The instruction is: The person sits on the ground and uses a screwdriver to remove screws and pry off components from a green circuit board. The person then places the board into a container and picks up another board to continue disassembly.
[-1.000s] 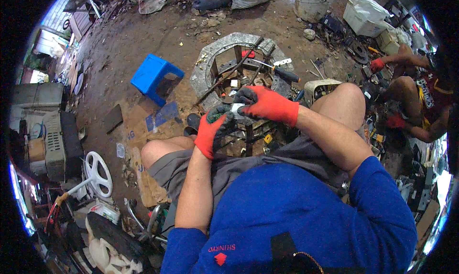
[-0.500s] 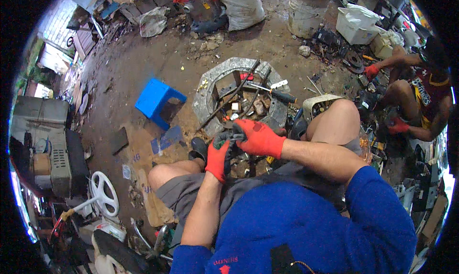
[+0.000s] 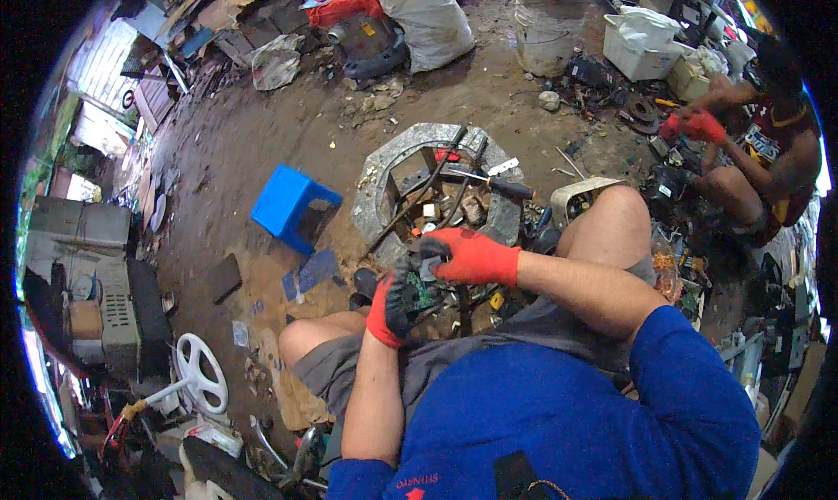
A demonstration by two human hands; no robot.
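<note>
Both my hands wear red and black work gloves. My left hand (image 3: 390, 306) grips a small green circuit board part (image 3: 421, 289) from below, between my knees. My right hand (image 3: 467, 256) closes over the top of the same part, fingers pinching its upper edge. Just beyond my hands lies an octagonal grey concrete ring (image 3: 389, 174) on the dirt floor, holding metal rods, wires and small scrap pieces. A screwdriver with a dark handle (image 3: 501, 186) rests across the ring's right side.
A blue plastic stool (image 3: 293, 207) lies tipped left of the ring. Another person in red gloves (image 3: 698, 126) sits at the right among scrap parts. White bins (image 3: 640, 39), a sack (image 3: 432, 18) and a bucket stand at the back. A white fan part (image 3: 199, 373) lies lower left.
My view has shifted so the ring and stool sit lower and nearer the centre. Both hands stay on the part, now held lower, closer to my lap.
</note>
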